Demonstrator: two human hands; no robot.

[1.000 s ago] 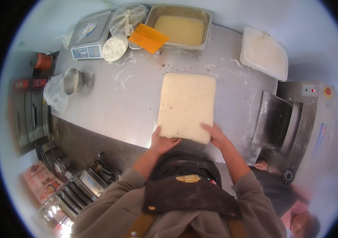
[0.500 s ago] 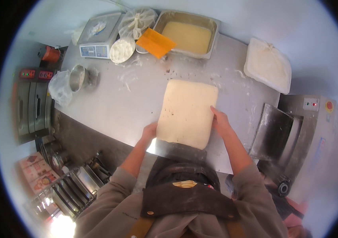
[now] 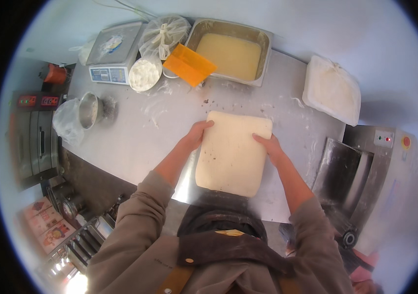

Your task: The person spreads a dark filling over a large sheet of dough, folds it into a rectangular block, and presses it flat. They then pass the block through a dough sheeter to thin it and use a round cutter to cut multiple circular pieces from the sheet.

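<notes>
A thick, pale, roughly rectangular slab of dough (image 3: 233,157) lies on the metal worktable close to my body, with a few dark specks on its surface. My left hand (image 3: 200,134) grips its far left edge, thumb on top and the other fingers hidden at the side. On the opposite edge, my right hand (image 3: 269,145) holds the slab in the same way, thumb pressed on the upper face. Whether the far end is lifted off the table I cannot tell.
At the back stand a scale (image 3: 114,49), a bowl of white powder (image 3: 145,75), an orange scraper (image 3: 189,65) and a metal pan (image 3: 266,59) of yellowish contents. A metal bowl (image 3: 89,110) sits left. A bag-covered tub (image 3: 334,90) and a steel machine (image 3: 383,171) are right.
My left hand has moved from the slab's near left side up to its far left edge. My right hand has shifted slightly along the right edge. The whole view has tilted a little.
</notes>
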